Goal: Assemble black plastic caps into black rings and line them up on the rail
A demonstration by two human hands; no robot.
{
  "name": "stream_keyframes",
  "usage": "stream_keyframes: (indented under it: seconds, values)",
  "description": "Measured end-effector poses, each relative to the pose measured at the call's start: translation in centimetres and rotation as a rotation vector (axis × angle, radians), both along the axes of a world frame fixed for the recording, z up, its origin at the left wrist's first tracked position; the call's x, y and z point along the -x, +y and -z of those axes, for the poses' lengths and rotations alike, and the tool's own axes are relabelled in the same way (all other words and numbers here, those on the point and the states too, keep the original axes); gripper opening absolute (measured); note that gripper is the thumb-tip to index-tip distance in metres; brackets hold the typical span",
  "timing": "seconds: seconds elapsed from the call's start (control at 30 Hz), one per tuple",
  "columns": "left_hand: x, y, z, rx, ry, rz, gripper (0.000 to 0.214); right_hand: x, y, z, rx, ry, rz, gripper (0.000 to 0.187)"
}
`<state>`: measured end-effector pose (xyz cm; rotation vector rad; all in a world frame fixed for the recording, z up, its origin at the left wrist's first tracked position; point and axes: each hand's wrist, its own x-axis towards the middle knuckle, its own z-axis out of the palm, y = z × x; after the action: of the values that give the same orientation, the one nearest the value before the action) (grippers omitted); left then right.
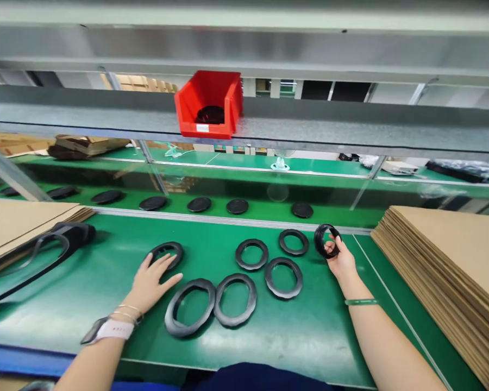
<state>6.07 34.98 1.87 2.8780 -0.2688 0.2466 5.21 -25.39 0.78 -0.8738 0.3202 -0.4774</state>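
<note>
My right hand grips a black ring, tilted up off the green bench near its back edge. Fingers spread, my left hand reaches over another black ring that lies flat; whether the fingertips touch it I cannot tell. Between the hands several more black rings lie on the bench: a large ring and a second large ring side by side, then a ring, a ring and a ring to their right.
Stacked cardboard sheets stand at right and left. A black strapped object lies beside the left stack. Several black discs line the green strip behind the bench. A red bin holding dark parts sits on the overhead shelf.
</note>
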Motion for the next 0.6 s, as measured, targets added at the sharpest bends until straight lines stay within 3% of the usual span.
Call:
stream_keyframes:
  seconds: [0.07, 0.2, 0.3, 0.47, 0.6]
  values:
    - [-1.1, -3.7, 0.1, 0.032, 0.035, 0.182, 0.068, 0.0, 0.0, 0.0, 0.018, -0.007, -0.003, 0.041]
    - [-3.5, -11.8, -1.6, 0.124, 0.217, 0.477, 0.065, 0.2, 0.2, -0.2, 0.105, -0.031, 0.012, 0.049]
    - [-4.5, -16.8, -2.2, 0.159, 0.271, 0.624, 0.065, 0.1, 1.0, -0.7, 0.225, -0.066, 0.016, 0.051]
    - [-4.5, -23.4, -2.7, 0.192, 0.244, 0.656, 0.054, -0.9, 2.5, -1.6, 0.477, -0.091, -0.123, 0.043]
    - [-5.2, -27.2, -4.5, 0.237, 0.060, 0.599, 0.046, -2.9, 2.5, -2.0, 0.591, -0.064, -0.221, 0.046]
